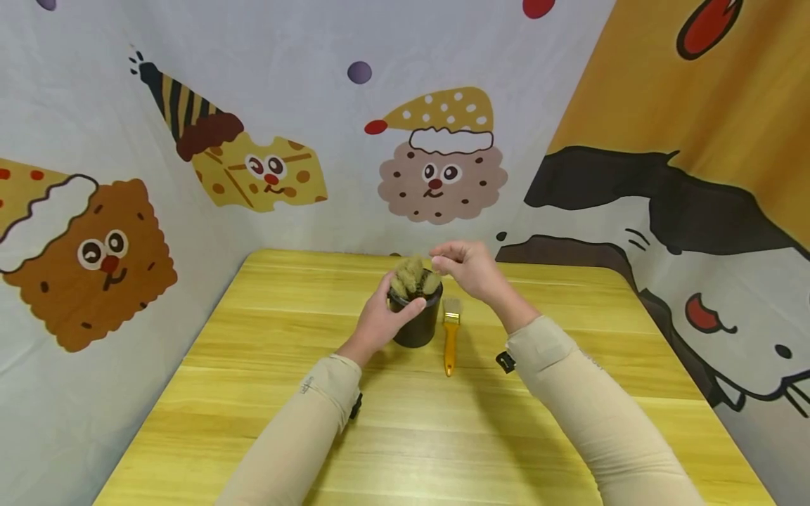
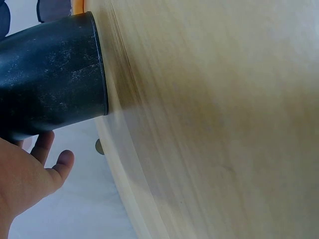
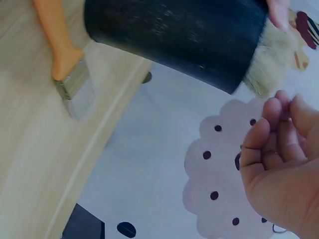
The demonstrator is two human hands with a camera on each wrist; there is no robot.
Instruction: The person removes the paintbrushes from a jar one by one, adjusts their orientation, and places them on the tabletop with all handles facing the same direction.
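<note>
A black plant pot (image 1: 415, 327) stands upright toward the back of the table, holding a fuzzy, yellowish-green cactus-like plant (image 1: 410, 273). My left hand (image 1: 382, 316) grips the pot near its rim, thumb across the front and fingers at the left side. In the left wrist view, the black pot (image 2: 50, 74) hides part of that hand. My right hand (image 1: 468, 267) is raised just right of the plant. The right wrist view shows its fingers curled, thumb close to the fingertips, beside the plant (image 3: 271, 62); no object shows between them.
A paintbrush (image 1: 450, 337) with an orange handle lies on the wooden table (image 1: 285, 393) just right of the pot, bristles toward the back. Behind the table hangs a white cloth (image 1: 304, 63) printed with cartoon figures.
</note>
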